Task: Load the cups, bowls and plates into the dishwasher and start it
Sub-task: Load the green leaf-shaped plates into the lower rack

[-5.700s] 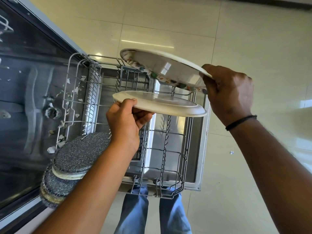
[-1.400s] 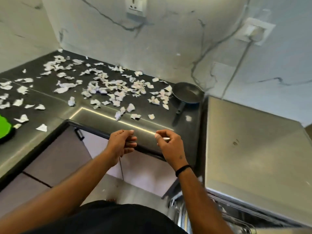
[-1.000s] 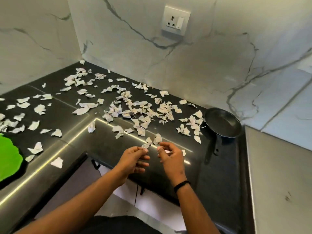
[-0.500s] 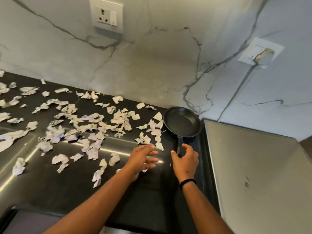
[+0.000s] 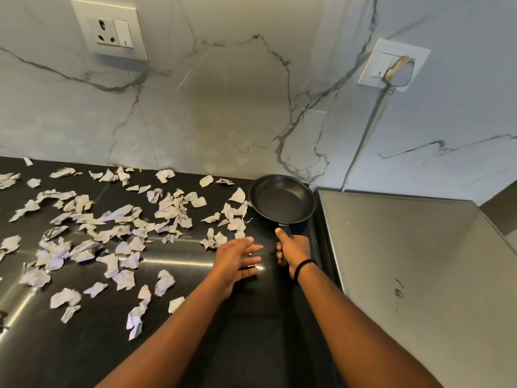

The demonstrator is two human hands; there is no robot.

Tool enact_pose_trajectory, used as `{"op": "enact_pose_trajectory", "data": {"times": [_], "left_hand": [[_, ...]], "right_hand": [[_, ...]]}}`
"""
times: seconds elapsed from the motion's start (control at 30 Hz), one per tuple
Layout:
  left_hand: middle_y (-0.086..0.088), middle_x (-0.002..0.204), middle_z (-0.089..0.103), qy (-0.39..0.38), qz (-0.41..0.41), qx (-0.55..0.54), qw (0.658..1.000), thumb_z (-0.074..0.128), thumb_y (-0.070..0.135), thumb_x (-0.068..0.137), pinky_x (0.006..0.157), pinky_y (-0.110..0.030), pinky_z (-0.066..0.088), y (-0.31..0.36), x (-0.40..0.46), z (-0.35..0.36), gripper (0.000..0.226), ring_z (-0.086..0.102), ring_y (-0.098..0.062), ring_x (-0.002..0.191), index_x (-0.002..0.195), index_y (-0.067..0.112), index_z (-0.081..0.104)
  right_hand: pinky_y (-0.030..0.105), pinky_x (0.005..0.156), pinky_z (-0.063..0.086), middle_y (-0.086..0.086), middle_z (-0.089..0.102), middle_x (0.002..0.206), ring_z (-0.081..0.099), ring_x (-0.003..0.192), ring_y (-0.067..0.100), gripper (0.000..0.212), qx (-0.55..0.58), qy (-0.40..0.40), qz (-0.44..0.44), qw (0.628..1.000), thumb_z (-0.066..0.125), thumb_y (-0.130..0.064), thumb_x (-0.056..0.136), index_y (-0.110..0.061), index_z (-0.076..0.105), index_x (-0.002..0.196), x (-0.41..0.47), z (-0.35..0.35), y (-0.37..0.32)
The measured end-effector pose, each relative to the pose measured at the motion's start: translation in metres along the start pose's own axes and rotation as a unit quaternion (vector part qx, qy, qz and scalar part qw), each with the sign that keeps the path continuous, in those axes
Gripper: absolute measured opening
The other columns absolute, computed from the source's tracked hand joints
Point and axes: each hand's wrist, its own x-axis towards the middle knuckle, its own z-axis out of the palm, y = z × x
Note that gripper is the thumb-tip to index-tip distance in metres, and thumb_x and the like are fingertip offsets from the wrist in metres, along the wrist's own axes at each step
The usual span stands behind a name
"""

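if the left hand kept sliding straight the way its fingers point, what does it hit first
Probably the right hand gripping the frying pan handle; the left hand points that way with bare black counter between them, though depth is unclear.

Pan (image 5: 282, 199) on counter (image 5: 251, 317), right of paper scraps (image 5: 117, 219), against wall (image 5: 223, 107).

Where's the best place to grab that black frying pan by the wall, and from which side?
Take the frying pan by its handle, from the near side. The handle points back toward the person, and the right hand already wraps it there. The round bowl offers only a thin rim, with the wall behind and paper scraps on its left.
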Motion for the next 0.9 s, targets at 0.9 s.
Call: {"op": "enact_pose_trajectory", "data": {"times": [0.9], "left_hand": [[0.002,0.098,0.077,-0.166,0.011,0.084,0.982,0.05,0.058,0.099,0.1,-0.04,0.053,-0.072,-0.095,0.075,0.045,0.071,-0.016,0.097,0.109,0.02,0.072]], "right_hand": [[0.023,0.061,0.055,0.007,0.072,0.071,0.066,0.056,0.009,0.015,-0.231,0.122,-0.098,0.96,0.071,-0.014,0.093,0.0,0.072,0.096,-0.318,-0.222,0.141]]}}
